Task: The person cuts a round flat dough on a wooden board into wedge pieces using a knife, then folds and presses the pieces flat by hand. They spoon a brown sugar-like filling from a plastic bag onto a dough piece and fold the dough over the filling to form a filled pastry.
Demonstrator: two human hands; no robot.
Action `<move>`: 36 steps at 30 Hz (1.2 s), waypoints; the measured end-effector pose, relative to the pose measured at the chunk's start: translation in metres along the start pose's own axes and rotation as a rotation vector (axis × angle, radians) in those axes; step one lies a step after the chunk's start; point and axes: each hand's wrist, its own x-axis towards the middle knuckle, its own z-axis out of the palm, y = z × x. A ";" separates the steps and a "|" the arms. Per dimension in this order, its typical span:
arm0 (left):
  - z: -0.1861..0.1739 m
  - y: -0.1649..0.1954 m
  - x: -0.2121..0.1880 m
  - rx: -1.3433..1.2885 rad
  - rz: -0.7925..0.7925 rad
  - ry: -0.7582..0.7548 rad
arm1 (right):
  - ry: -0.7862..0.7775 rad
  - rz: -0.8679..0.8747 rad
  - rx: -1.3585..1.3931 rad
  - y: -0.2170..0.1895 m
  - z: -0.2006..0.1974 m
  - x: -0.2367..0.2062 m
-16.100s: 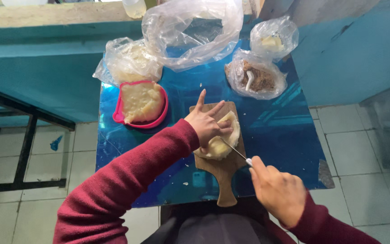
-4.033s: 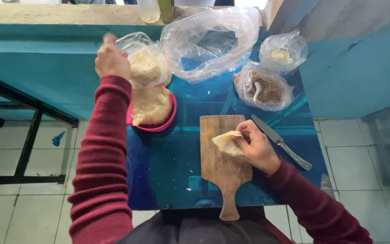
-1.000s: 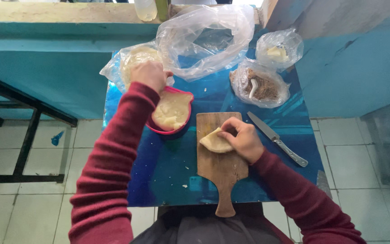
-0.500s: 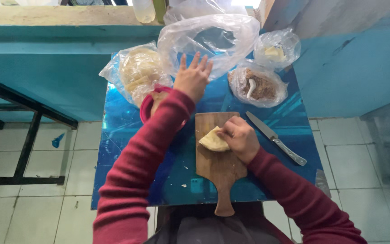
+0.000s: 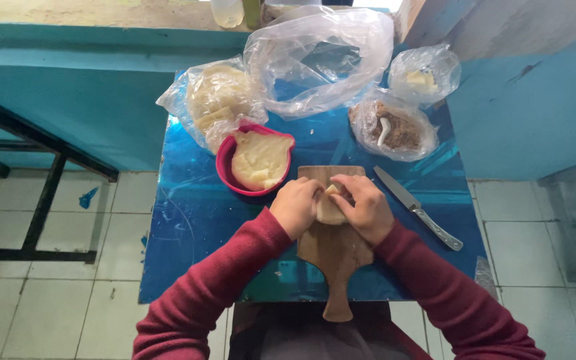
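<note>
Both hands work one pale dough piece (image 5: pixel 330 208) over the wooden cutting board (image 5: pixel 333 257): the left hand (image 5: pixel 295 207) and right hand (image 5: pixel 367 208) have their fingers curled around it, apparently folding it. Pressing it closed would call for even pressure from both sides.

Most of the pale dough piece (image 5: pixel 331 208) is hidden between the left hand (image 5: pixel 296 207) and the right hand (image 5: pixel 367 208), so its shape is hard to tell. The hands also cover the middle of the wooden board (image 5: pixel 333 257). The bottles (image 5: pixel 228 10) at the top are cut off by the edge.
</note>
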 end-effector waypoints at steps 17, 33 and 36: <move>-0.003 0.001 0.000 -0.100 -0.167 -0.103 | -0.128 0.127 0.143 0.005 -0.016 0.002; -0.012 0.029 -0.004 -0.235 -0.264 -0.205 | -0.162 0.147 0.266 0.016 -0.024 -0.002; -0.005 0.018 -0.002 -0.502 -0.370 -0.221 | -0.153 0.264 0.236 0.013 -0.027 0.000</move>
